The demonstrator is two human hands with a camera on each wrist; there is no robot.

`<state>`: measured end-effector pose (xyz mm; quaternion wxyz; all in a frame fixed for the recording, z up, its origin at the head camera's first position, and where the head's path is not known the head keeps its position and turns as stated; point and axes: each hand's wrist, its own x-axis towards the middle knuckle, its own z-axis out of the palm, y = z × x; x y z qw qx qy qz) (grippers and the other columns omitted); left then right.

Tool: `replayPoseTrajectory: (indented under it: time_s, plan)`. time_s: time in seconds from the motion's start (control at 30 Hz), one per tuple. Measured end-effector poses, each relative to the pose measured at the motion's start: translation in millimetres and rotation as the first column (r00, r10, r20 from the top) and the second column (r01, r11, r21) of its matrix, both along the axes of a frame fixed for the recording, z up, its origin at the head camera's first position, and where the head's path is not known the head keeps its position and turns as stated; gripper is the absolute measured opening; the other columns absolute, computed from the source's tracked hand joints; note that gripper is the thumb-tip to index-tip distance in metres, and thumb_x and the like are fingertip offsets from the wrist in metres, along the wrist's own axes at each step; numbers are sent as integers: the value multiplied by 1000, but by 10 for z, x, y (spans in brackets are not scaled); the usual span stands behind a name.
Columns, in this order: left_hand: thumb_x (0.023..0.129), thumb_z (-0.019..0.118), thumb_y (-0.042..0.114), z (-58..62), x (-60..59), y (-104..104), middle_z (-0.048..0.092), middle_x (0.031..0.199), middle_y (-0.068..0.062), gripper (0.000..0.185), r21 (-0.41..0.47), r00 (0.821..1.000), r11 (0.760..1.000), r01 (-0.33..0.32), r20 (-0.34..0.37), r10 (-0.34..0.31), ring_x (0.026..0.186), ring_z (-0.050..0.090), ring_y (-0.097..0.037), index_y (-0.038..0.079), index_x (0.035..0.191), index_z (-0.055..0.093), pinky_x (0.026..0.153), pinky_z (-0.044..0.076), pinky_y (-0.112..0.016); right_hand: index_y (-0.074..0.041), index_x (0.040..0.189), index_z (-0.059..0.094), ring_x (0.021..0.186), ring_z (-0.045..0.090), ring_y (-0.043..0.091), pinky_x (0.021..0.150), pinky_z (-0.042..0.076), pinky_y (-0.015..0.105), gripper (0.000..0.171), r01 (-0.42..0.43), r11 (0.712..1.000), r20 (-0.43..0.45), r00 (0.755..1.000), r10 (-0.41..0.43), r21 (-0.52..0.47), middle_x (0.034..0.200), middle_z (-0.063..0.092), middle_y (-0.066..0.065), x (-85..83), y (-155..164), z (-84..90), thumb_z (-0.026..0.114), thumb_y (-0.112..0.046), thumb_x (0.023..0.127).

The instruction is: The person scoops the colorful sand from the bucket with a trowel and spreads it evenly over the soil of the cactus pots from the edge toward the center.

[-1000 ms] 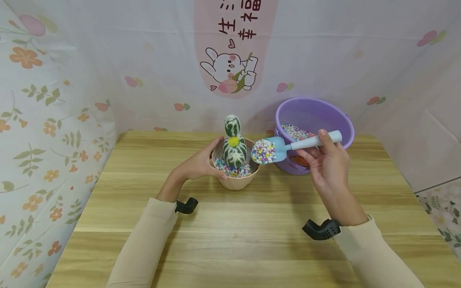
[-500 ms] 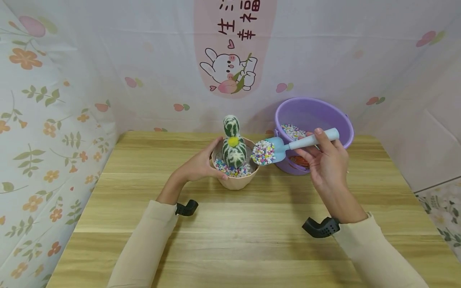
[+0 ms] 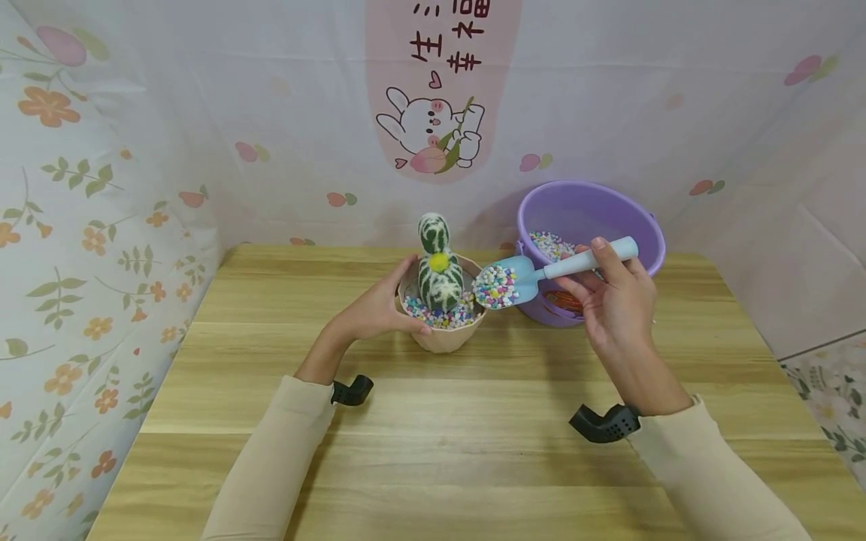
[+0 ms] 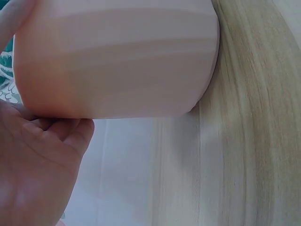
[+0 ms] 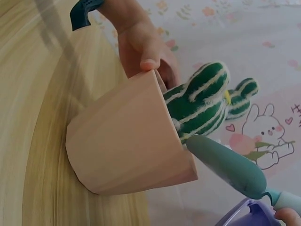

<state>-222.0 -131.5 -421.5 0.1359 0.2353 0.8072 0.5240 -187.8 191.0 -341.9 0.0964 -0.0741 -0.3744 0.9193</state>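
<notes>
A pink pot [image 3: 443, 338] [image 4: 117, 56] [image 5: 127, 141] stands mid-table with a green-and-white felt cactus [image 3: 438, 270] [image 5: 200, 101] in it amid coloured pebbles. My left hand [image 3: 375, 308] [image 4: 37, 160] [image 5: 150, 49] grips the pot's left side. My right hand [image 3: 612, 304] holds the handle of a light-blue scoop [image 3: 541, 272] [image 5: 230, 167]. Its bowl, heaped with coloured pebbles [image 3: 495, 285], hovers at the pot's right rim. A purple bucket [image 3: 587, 225] [image 5: 247, 214] holding more pebbles stands behind the scoop.
The wooden table [image 3: 433, 436] is walled by floral fabric on the left and a curtain with a rabbit print [image 3: 433, 131] at the back. The table's right edge lies just beyond the bucket.
The scoop has shifted slightly left and tipped toward the pot's rim. More pebbles now lie in the pot around the cactus. My left hand stays on the pot.
</notes>
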Motion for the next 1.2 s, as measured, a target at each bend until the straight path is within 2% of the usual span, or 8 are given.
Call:
replayPoseTrajectory:
  time_s: [0.27,0.73,1.0,1.2]
  plan:
    - [69,89,34,8,13,14,15,162,-7,126,-18,999,999,-45,-7,44,145,22,-22,12,157,3,118,21,-42,1,100,54,70,72,30,62,57,45,25,10,1000,4,1000,-10,-3,87,64,16,-26,-8,29,73,-6,86]
    - [67,90,35,32,72,73,25,158,-4,124,-26,992,994,-105,-67,103,142,30,-19,14,157,8,117,24,-41,2,99,55,69,72,29,63,57,46,28,34,999,-17,999,-34,15,86,65,16,-52,5,47,76,-6,83]
    - [67,91,33,39,73,87,29,156,-5,122,-6,993,995,-95,-78,94,140,32,-19,13,156,11,117,25,-41,3,101,56,73,72,32,65,56,47,29,43,999,-33,999,-43,5,86,65,16,-60,13,58,77,-5,83]
    - [68,90,33,48,72,76,22,159,-6,122,-23,995,996,-81,-60,79,143,27,-20,13,157,8,118,23,-40,3,100,57,75,72,33,65,56,47,29,49,999,-36,998,-49,11,86,66,17,-64,10,67,77,-5,82]
